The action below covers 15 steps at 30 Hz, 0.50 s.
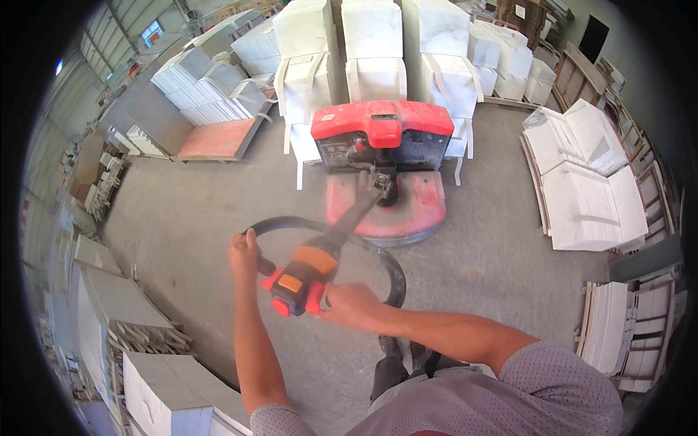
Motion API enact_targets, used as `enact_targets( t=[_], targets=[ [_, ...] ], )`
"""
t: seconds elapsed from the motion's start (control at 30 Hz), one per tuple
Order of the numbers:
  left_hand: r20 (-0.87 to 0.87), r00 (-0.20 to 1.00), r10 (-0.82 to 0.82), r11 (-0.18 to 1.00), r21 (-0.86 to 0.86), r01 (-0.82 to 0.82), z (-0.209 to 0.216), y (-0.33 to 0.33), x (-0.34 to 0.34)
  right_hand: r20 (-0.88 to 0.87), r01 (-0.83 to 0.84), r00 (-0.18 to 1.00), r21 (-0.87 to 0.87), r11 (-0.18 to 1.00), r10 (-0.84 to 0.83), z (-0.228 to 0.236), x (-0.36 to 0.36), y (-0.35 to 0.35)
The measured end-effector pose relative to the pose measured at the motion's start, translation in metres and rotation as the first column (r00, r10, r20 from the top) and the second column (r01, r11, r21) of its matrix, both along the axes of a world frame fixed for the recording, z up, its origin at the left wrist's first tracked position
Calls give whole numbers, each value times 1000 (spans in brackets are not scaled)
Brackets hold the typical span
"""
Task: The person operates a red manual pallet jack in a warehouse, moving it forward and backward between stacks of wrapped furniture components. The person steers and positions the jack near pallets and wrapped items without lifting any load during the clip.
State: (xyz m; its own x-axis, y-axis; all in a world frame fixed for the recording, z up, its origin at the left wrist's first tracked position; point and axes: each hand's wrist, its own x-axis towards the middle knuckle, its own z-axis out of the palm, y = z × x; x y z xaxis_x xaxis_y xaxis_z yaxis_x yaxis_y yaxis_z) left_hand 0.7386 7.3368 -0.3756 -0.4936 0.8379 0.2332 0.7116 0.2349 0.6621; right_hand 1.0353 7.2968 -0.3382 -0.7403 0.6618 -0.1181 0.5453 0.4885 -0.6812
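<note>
A red and black electric pallet truck (422,116) stands in front of me, its long tiller (356,221) slanting back toward my body. The control head (315,260) at the tiller's end is black and orange, with red parts and a red button (281,307). My left hand (243,254) is closed round the black handle grip on the left of the head. My right hand (352,305) is closed at the head's right side, its fingers on the red part there. That palm side is hidden. Strapped stacks of white stone slabs (374,33) rise directly beyond the truck.
More white slab stacks stand at the right (585,207) and far left (207,80), near a reddish low platform (218,142). Grey-white slabs (178,389) line the near left. A wooden rack with slabs (611,327) stands near right. The floor (174,218) is grey concrete.
</note>
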Motion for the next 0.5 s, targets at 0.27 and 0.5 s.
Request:
enact_targets(
  t=[0.27, 0.5],
  targets=[
    [-88, 990, 112, 993, -28, -114, -5, -74, 10, 76, -49, 996, -91, 995, 56, -3, 11, -63],
    [-271, 958, 98, 994, -17, -107, -15, -116, 27, 32, -77, 997, 38, 996, 76, -21, 28, -93]
  ],
)
